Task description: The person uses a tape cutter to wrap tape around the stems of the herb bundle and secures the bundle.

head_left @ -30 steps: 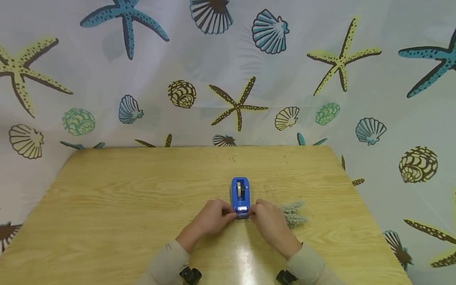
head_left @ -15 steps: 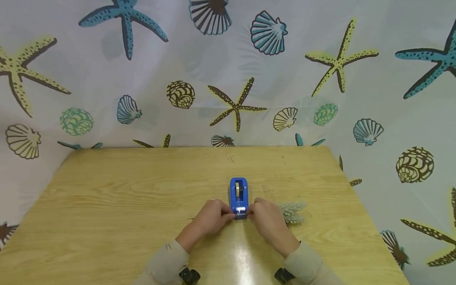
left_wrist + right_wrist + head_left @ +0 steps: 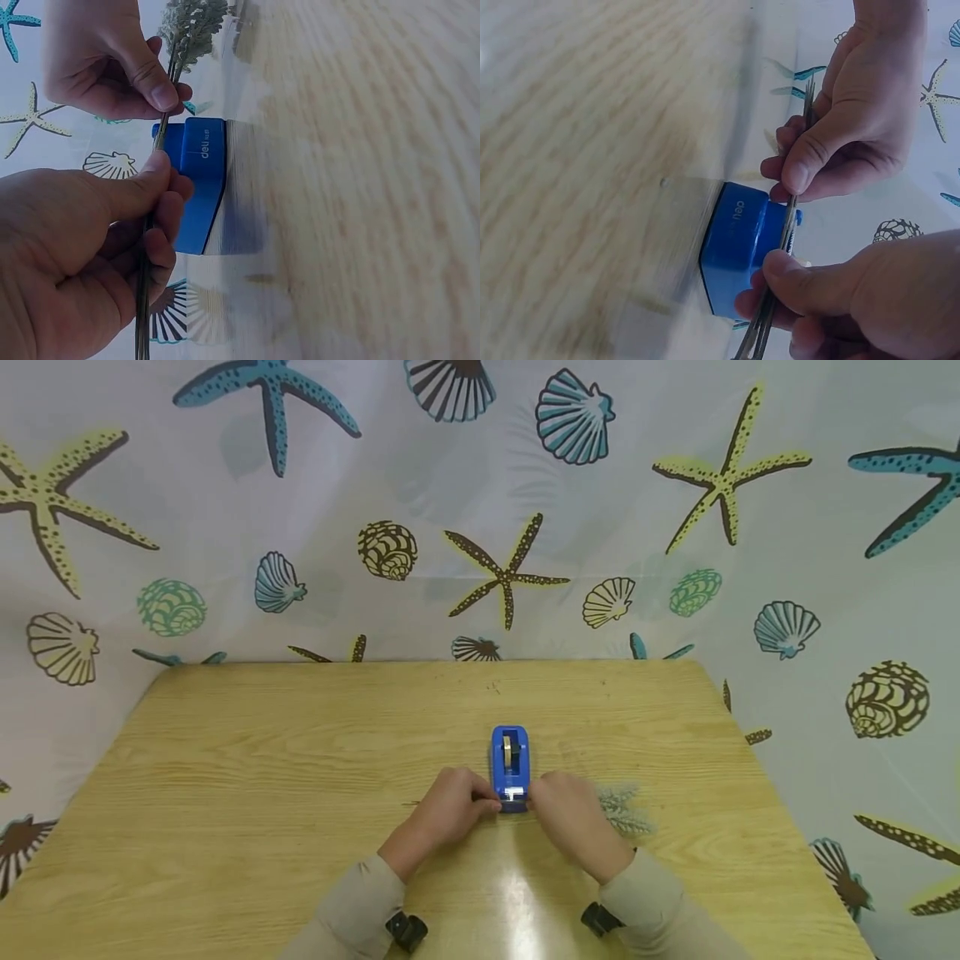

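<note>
A bunch of dried flowers with thin stems (image 3: 142, 292) and pale grey-green heads (image 3: 622, 810) lies crosswise in front of a blue tape dispenser (image 3: 498, 768). My left hand (image 3: 450, 806) pinches the stems between thumb and fingers, left of the dispenser's front end. On the other side, my right hand (image 3: 570, 814) pinches the same bunch nearer the heads, which stick out beyond it. In the left wrist view, a short stretch of stems between the two hands passes close to the dispenser's front. Whether tape sticks to them, I cannot tell.
A roll of tape (image 3: 507, 752) sits inside the dispenser. Under everything is a wood-grain table (image 3: 262, 777), and behind it hangs a cloth (image 3: 315, 510) printed with starfish and shells. Both wrists wear dark camera mounts (image 3: 407, 932).
The head view has shifted slightly. Both hands keep their hold on the stems beside the dispenser, and the right hand's fingers have turned a little.
</note>
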The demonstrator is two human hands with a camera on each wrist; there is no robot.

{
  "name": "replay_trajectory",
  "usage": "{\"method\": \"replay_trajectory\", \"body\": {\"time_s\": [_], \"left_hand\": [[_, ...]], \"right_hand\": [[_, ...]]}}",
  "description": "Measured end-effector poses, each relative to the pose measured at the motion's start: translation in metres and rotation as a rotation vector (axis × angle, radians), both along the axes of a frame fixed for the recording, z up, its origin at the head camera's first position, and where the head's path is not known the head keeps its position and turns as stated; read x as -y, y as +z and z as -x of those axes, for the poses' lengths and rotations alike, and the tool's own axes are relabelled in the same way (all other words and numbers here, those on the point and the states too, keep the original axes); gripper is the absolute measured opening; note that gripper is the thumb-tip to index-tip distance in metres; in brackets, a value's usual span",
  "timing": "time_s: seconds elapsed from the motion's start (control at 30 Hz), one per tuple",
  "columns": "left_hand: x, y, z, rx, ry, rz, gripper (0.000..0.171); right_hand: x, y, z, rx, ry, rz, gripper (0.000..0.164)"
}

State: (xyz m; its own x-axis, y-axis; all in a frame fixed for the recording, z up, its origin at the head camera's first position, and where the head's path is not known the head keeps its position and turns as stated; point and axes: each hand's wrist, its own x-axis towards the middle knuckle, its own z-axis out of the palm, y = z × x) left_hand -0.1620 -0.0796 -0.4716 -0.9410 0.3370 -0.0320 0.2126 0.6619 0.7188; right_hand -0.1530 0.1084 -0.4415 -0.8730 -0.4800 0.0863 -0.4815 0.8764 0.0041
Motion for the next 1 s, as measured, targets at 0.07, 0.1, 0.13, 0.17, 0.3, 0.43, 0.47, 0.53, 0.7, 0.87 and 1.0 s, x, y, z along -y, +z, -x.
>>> {"method": "replay_trajectory", "body": {"time_s": [0.07, 0.1, 0.13, 0.17, 0.3, 0.43, 0.47, 0.53, 0.7, 0.87, 1.0], "left_hand": [[0.0, 0.001, 0.0, -0.009, 0.005, 0.007, 0.009], [0.0, 0.001, 0.0, -0.013, 0.008, 0.009, 0.01], [0.0, 0.001, 0.0, -0.017, 0.011, 0.013, 0.01], [0.0, 0.001, 0.0, -0.021, 0.011, 0.013, 0.011], [0.0, 0.001, -0.001, -0.029, 0.001, 0.005, 0.014], [-0.002, -0.001, -0.002, -0.061, -0.009, -0.01, 0.015], [-0.003, -0.002, -0.002, -0.066, -0.004, -0.016, 0.014], [-0.004, -0.003, -0.003, -0.079, 0.01, -0.021, 0.012], [-0.005, -0.003, -0.006, -0.077, 0.067, -0.021, 0.009], [-0.009, -0.002, -0.006, -0.076, 0.106, -0.008, 0.01], [-0.014, -0.003, -0.004, -0.077, 0.127, -0.001, 0.011]], "right_hand": [[0.001, 0.001, 0.001, 0.002, 0.0, -0.01, 0.02], [0.001, 0.001, 0.001, 0.001, 0.001, -0.019, 0.02], [0.002, 0.001, 0.002, -0.001, 0.003, -0.027, 0.019], [0.002, 0.001, 0.002, -0.007, 0.003, -0.038, 0.018], [0.002, 0.0, 0.003, -0.036, -0.002, -0.066, 0.019], [0.0, -0.002, 0.004, -0.055, -0.011, -0.047, 0.021], [-0.001, -0.003, 0.004, -0.053, -0.012, -0.035, 0.021], [-0.001, -0.003, 0.004, -0.036, -0.012, -0.011, 0.02], [0.0, -0.005, 0.004, 0.029, -0.017, 0.041, 0.019], [-0.001, -0.008, 0.006, 0.022, -0.016, 0.071, 0.018], [-0.003, -0.008, 0.008, 0.022, -0.021, 0.074, 0.018]]}}
